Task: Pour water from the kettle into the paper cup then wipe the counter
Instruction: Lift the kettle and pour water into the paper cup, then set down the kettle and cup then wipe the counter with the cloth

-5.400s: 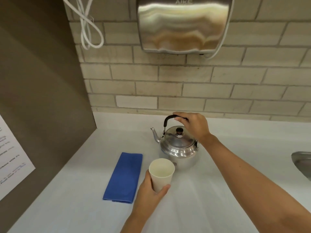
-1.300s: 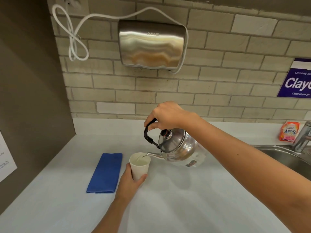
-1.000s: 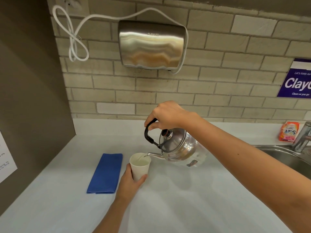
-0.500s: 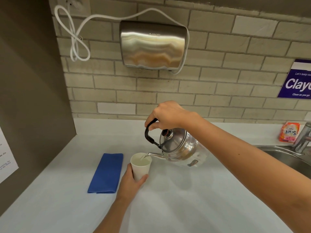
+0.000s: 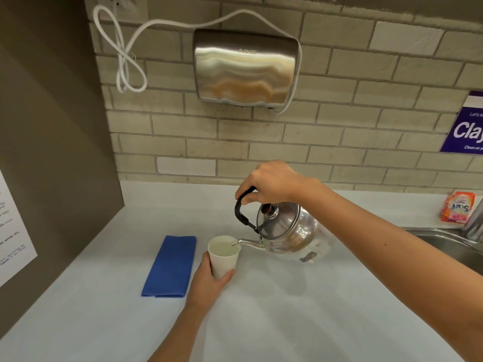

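Note the steel hand dryer (image 5: 245,70) on the brick wall; its white cord (image 5: 122,61) loops to its left, a purple sign (image 5: 467,129) far right, a sink (image 5: 449,244) below that.

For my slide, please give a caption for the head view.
Right hand tilts kettle into paper cup held by left hand.

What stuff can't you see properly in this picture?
All in the head view:
- Kettle: how much water is left, hidden by its metal body.
- Paper cup: its base, covered by the left hand.
- Kettle handle's top: wrapped by the right hand.
- Purple sign: cut off by the right edge.
- Sink: mostly cut off at the right edge.
- Paper notice: text too blurred, cut by the left edge.
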